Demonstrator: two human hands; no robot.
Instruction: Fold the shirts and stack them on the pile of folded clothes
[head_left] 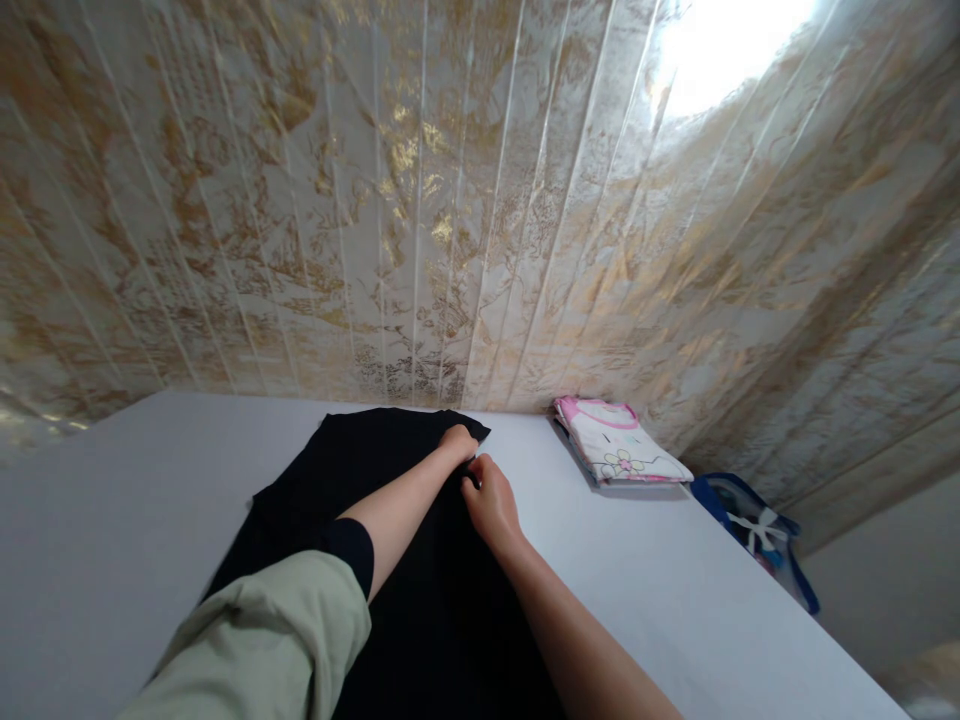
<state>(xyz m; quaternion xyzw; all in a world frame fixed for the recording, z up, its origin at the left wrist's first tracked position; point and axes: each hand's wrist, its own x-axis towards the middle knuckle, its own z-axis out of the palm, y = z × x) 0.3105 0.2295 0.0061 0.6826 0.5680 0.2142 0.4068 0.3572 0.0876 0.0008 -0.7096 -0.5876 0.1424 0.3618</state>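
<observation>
One black garment (427, 600) was spread on the white table (637, 590), up near its far edge; its right side was pinched by the fingers of the right hand (493, 500); near its far right corner it was touched by the left hand (457, 441), whose grip could not be told; folded clothes (622, 447) were stacked farther right, near a blue-trimmed bag (759, 528).

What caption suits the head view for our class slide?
Hands at the edge of black cloth, folded clothes rightward on a white surface.
</observation>
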